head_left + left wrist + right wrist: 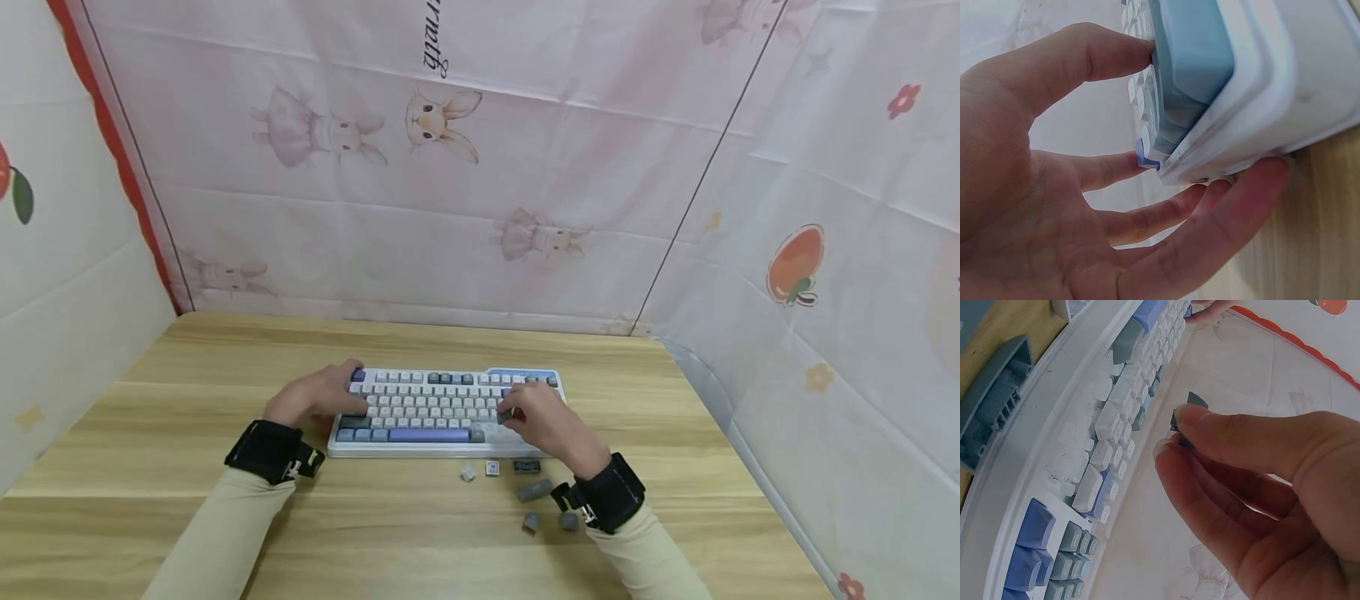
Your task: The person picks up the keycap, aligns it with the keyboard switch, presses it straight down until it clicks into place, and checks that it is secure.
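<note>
A white keyboard with white, grey-blue and purple keycaps lies on the table. My left hand grips its left end. In the left wrist view the thumb rests on a keycap at the edge, and the other fingers reach along the white case. Between thumb and fingertips, my right hand pinches a dark grey keycap, held above the lower right of the keyboard. Beneath that hand is a patch without keycaps, beside the purple arrow keys.
Loose keycaps lie before the keyboard: a white one, a framed white one, a wide dark one, a long grey one and small grey ones. Printed cloth hangs behind the wooden table.
</note>
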A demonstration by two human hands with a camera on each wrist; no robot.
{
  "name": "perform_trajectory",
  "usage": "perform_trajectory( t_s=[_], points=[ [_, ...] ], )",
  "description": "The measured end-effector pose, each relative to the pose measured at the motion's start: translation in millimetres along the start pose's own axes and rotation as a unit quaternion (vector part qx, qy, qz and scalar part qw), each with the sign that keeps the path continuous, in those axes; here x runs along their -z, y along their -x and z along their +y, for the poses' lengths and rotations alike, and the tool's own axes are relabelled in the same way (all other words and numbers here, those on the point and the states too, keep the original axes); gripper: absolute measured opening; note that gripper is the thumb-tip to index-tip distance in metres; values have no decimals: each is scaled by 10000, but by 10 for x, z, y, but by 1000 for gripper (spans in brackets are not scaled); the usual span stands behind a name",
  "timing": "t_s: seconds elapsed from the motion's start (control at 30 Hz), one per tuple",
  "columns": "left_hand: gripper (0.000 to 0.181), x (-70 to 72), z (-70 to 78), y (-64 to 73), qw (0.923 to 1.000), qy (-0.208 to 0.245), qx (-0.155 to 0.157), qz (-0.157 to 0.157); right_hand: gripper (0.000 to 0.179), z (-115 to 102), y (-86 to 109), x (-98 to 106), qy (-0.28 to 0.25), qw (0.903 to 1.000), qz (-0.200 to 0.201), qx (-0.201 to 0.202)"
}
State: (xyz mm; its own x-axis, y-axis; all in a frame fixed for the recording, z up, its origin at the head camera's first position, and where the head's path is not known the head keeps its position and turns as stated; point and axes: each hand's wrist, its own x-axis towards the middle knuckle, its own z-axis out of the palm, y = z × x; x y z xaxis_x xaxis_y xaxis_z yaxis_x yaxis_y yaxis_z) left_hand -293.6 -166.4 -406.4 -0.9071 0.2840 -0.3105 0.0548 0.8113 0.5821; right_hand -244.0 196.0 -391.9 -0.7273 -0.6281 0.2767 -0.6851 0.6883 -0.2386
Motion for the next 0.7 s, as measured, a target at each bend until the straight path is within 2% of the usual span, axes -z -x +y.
perform_trajectory(
  t_s=[0.23, 0.7],
  points=[
    [89, -17, -14, 6, 9999, 6, -123, 51, 13, -5, 10, -23, -105, 9998, -169, -39],
    [89, -2, 23, 25, 9998, -1, -124, 156, 16, 54, -1, -54, -66, 9999, -32, -102]
  ],
)
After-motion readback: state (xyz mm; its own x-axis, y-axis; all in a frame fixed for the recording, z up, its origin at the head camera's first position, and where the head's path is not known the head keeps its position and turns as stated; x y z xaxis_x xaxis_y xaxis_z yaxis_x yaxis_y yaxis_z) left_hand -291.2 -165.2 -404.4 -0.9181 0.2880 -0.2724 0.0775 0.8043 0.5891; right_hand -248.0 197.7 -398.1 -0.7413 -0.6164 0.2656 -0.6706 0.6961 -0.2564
